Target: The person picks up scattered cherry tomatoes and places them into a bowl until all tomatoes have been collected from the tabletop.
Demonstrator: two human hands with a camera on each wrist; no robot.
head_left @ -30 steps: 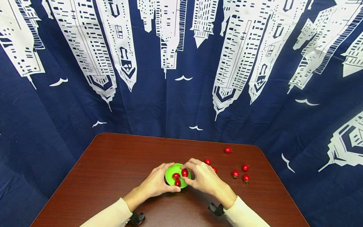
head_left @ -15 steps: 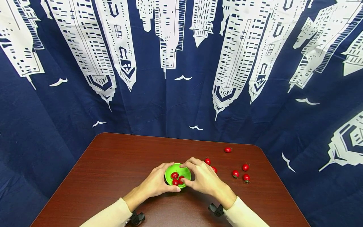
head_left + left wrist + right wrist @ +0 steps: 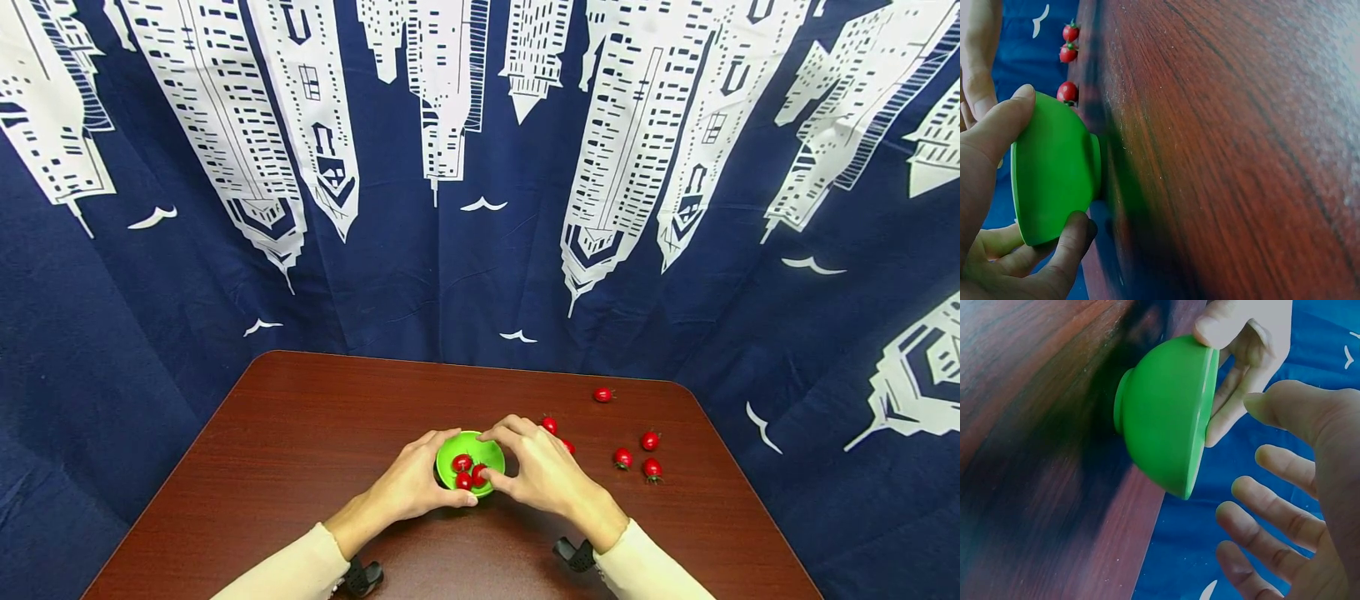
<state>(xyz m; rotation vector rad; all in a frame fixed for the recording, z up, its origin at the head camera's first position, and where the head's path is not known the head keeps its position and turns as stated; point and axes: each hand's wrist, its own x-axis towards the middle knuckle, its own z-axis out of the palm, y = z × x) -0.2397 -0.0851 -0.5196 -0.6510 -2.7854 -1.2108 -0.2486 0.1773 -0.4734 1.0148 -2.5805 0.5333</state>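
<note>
A green bowl (image 3: 467, 442) stands near the middle of the brown table, with three cherry tomatoes (image 3: 462, 463) inside it. My left hand (image 3: 416, 479) grips the bowl from the left, thumb at the near rim and fingers round the far side; the left wrist view shows the thumb on the wall of the bowl (image 3: 1054, 165). Over the bowl's right side hovers my right hand (image 3: 543, 468). In the right wrist view its fingers (image 3: 1279, 509) are spread and bent a little, with nothing between them and the thumb. The tomatoes are out of sight in that view.
Several loose cherry tomatoes (image 3: 622, 458) lie on the right part of the table (image 3: 300, 433), one of them (image 3: 603, 394) close to the far edge. Two (image 3: 550, 425) are right beside my right hand. A dark blue curtain (image 3: 390, 283) hangs behind the table.
One second ago my right hand held a cherry tomato over the bowl. It has let go, and that tomato now lies in the bowl beside the other two, which have shifted slightly.
</note>
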